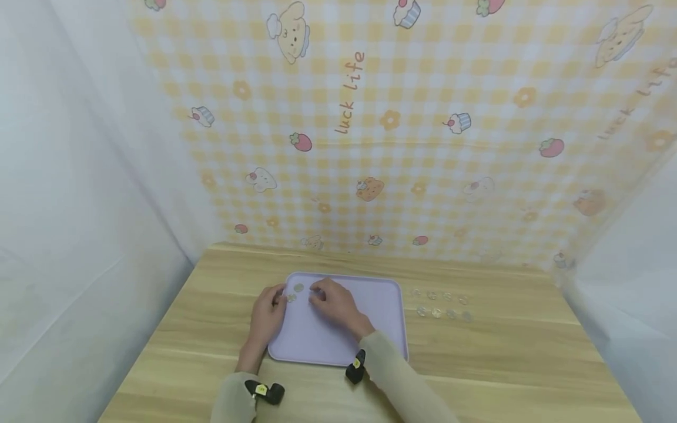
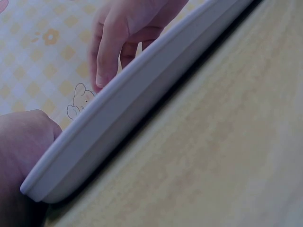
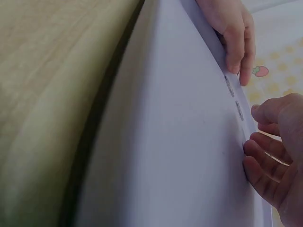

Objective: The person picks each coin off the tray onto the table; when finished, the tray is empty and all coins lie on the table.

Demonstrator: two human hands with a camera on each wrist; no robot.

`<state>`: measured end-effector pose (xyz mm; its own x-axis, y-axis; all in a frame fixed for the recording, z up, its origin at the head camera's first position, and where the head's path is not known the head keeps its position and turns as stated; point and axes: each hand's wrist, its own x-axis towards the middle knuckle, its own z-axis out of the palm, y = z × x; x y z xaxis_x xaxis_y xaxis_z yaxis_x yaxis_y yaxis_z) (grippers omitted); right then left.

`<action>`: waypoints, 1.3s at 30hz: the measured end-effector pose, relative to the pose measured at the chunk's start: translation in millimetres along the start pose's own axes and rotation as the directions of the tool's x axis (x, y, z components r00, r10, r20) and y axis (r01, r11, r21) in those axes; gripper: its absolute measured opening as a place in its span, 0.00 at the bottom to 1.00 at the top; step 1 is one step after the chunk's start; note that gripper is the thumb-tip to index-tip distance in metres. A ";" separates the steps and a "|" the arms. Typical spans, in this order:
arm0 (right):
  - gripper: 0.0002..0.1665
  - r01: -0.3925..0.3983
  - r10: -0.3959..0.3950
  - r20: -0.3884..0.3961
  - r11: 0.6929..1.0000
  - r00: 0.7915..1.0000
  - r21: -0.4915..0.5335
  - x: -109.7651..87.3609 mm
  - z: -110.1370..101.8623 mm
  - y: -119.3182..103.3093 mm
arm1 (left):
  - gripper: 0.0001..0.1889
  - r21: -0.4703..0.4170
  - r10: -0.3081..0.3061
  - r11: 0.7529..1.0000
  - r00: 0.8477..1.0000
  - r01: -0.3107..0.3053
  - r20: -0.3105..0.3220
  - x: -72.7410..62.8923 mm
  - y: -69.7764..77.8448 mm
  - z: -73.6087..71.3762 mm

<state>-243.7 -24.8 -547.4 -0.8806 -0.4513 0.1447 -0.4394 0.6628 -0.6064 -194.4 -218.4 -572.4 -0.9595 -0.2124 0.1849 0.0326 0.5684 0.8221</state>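
A lavender tray (image 1: 328, 346) lies on the wooden table. My left hand (image 1: 267, 314) is at its left edge; in the right wrist view, the left hand (image 3: 233, 35) has its thumb and a finger on either side of the rim. Two coin-like discs (image 1: 298, 287) lie flat inside the tray beside that hand. Over the tray's upper left part, my right hand (image 1: 337, 302) has its fingers loosely bent, with thumb and fingers apart. Its fingertips (image 3: 251, 163) are down at the tray floor; a dark sliver beside them is too small to identify.
Two rows of small shiny discs (image 1: 436, 313) lie on the table (image 1: 508, 341) to the right of the tray. Behind the table hangs a yellow checked cloth (image 1: 423, 158). White sheets (image 1: 95, 235) stand at both sides.
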 end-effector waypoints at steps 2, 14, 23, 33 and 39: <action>0.16 0.004 -0.005 -0.008 1.000 1.000 -0.015 1.7 -0.4 -1.6 | 0.18 -0.003 0.014 1.000 1.000 -0.014 -0.003 1.0 1.9 0.4; 0.17 0.042 -0.043 -0.013 0.995 0.999 -0.090 15.5 18.7 -14.4 | 0.18 0.010 0.014 1.000 1.000 -0.014 -0.024 -2.8 -0.6 1.5; 0.17 0.110 -0.110 0.012 0.968 0.994 -0.224 22.6 20.8 -19.8 | 0.17 0.016 0.040 0.999 0.999 -0.040 -0.028 -0.7 -1.5 4.6; 0.13 0.029 -0.019 0.059 0.982 0.998 -0.187 32.8 21.0 -17.5 | 0.18 0.016 0.010 1.000 1.000 -0.010 -0.009 0.2 -0.4 4.4; 0.13 -0.051 0.069 0.137 0.991 0.988 -0.127 42.3 14.7 -20.3 | 0.18 0.017 -0.009 1.000 1.000 0.009 -0.003 1.0 0.4 3.5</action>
<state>-269.4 -66.1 -540.5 -0.8759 -0.4824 -0.0063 -0.4126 0.7556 -0.5087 -196.3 -215.7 -573.8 -0.9590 -0.2201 0.1788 0.0189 0.5795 0.8147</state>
